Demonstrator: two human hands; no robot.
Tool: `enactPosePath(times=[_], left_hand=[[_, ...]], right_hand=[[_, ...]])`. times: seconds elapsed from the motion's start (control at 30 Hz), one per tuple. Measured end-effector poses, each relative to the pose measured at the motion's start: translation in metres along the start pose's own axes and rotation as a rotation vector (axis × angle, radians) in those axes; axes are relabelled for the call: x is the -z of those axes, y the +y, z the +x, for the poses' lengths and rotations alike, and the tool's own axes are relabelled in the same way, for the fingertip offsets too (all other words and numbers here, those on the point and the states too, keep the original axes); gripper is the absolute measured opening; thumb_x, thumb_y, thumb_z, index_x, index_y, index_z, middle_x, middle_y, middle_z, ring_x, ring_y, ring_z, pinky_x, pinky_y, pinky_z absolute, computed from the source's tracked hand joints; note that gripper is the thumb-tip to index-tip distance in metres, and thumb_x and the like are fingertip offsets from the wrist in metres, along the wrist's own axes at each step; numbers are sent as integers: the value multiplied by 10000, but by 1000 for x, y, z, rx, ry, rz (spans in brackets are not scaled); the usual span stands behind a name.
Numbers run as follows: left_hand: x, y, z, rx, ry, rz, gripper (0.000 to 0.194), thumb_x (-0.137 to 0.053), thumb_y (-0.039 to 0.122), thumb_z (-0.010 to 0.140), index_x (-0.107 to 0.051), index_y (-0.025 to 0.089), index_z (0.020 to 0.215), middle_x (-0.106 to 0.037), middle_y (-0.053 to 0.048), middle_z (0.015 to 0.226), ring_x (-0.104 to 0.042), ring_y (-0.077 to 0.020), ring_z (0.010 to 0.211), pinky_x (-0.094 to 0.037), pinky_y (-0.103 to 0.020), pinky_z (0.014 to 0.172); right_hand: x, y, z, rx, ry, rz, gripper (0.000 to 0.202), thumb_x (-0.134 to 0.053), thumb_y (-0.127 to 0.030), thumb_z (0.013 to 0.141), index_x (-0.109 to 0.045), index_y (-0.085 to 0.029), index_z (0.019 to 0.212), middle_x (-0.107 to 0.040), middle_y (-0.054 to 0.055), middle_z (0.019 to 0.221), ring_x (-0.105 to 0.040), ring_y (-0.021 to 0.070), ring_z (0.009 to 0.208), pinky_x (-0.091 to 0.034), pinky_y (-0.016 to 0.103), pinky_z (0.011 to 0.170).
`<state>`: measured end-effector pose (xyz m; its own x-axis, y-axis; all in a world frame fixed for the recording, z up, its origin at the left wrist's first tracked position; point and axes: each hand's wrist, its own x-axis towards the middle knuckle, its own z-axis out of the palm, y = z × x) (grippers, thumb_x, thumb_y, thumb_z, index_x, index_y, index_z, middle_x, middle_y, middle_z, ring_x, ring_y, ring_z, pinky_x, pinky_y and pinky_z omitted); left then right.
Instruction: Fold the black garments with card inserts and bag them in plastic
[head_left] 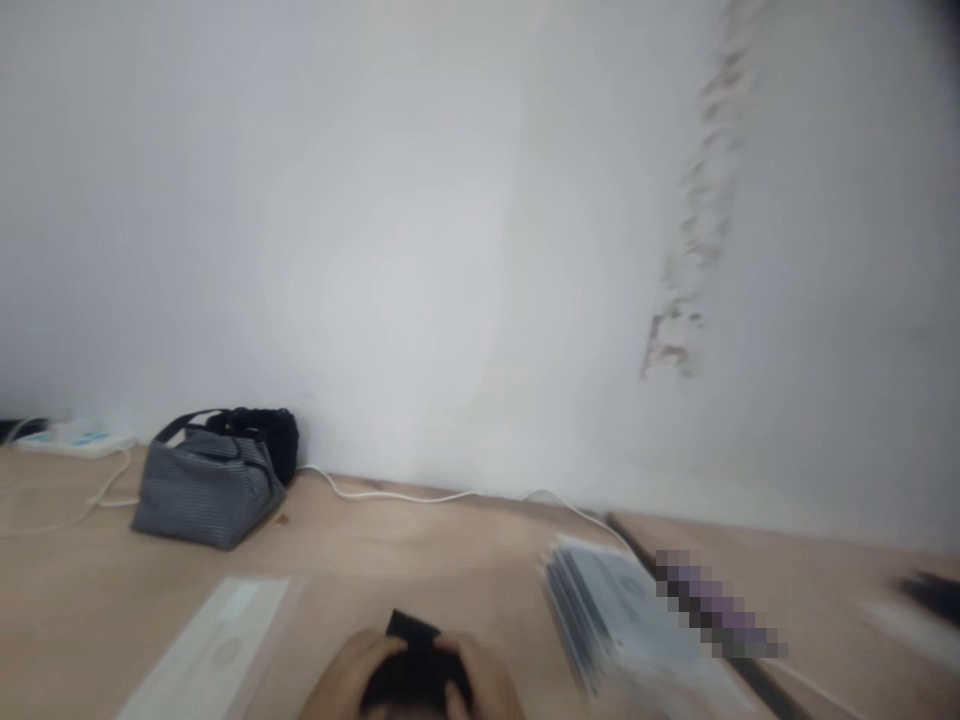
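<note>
Both hands are at the bottom edge, over the wooden tabletop (360, 560). My left hand (345, 672) curls around the left side of a black object (412, 682), and my right hand (484, 675) grips its right side, with fingers bent over the front. This black object looks rounded below, with a flat rectangular tab sticking up at the top; its kind is not clear. Its lower part is cut off by the frame. To the left lies a long white box or packet (202, 650). On the right is a stack of grey-white flat packets (622, 620).
A grey striped bag (202, 490) with a black strap stands against the white wall (375, 250). Behind it runs a white cable (397, 495), and a power strip (75, 438) lies far left. A pixelated long item (716, 605) lies beside the packets, near a dark table seam.
</note>
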<state>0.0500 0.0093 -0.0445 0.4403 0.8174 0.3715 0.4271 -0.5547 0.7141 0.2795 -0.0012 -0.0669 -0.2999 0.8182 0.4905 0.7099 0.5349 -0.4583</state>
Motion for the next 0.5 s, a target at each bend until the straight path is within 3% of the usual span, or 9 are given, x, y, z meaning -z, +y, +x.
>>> enactPosePath(times=[0.13,0.27,0.33,0.4,0.5], left_hand=[[14,24,7,112,82,-388,306,-602,317,716,-589,243,1013,-649,-31,1029,-572,-219,996,-455,-294,871],[11,31,19,310,186,-526,339,-533,463,763,-573,209,983,-647,-45,1023,-582,-215,966,-464,-299,838],[3,25,24,367,178,-428,352,-476,491,786,-589,189,928,-662,-52,969,-593,-215,932,-468,-308,823],[-4,14,27,384,148,-309,357,-463,491,784,-608,174,861,-676,-57,899,-602,-220,907,-470,-313,814],[-7,0,26,380,138,-223,328,-520,455,751,-618,167,873,-676,-62,875,-603,-234,900,-464,-337,828]], right_hand=[[22,-14,13,-276,19,483,320,-419,-271,784,-552,-210,1068,-615,52,1092,-535,185,1058,-401,303,914],[8,-5,23,-435,42,757,261,-412,-300,766,-594,-208,929,-663,33,933,-599,190,926,-449,317,820],[-1,3,24,-448,23,682,263,-381,-295,775,-600,-211,893,-673,25,849,-624,184,825,-475,301,733],[-5,8,23,-419,36,465,264,-359,-271,781,-608,-212,842,-671,27,794,-627,183,776,-476,289,688],[1,4,21,-391,139,159,217,-387,-227,766,-603,-209,771,-653,67,783,-612,218,786,-454,327,720]])
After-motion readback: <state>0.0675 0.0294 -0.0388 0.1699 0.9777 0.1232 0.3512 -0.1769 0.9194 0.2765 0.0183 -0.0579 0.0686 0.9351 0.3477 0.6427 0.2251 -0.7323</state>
